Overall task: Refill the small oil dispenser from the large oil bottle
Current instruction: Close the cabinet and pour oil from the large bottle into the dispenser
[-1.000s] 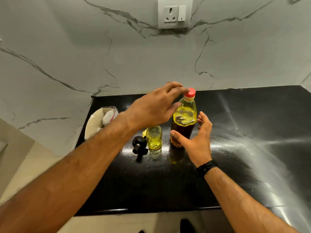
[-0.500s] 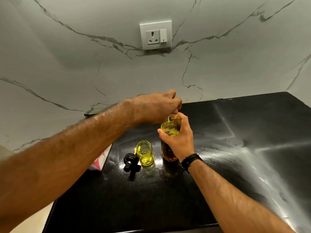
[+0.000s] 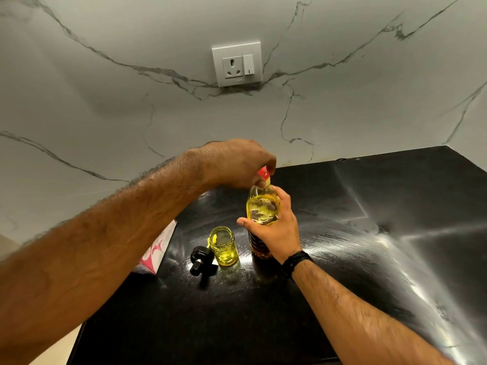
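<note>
The large oil bottle point(image 3: 262, 210) stands upright on the black counter point(image 3: 342, 259), holding yellow oil with a darker label band near its base. My right hand point(image 3: 274, 227) is wrapped around its body. My left hand point(image 3: 237, 164) reaches over from the left and pinches the red cap point(image 3: 264, 172) on top. To the left of the bottle stands the small glass oil dispenser point(image 3: 224, 246), uncapped, with a little yellow oil at the bottom. Its black pump top point(image 3: 200, 260) lies on its side beside it.
A white and pink packet point(image 3: 158, 248) lies at the counter's left edge, partly behind my left forearm. A marble wall with a socket plate point(image 3: 237, 64) rises behind the counter. The counter's right half is bare and glossy.
My right hand closed around the bottle body and my left hand came down onto the red cap. The camera tilted upward, so the socket sits lower in view.
</note>
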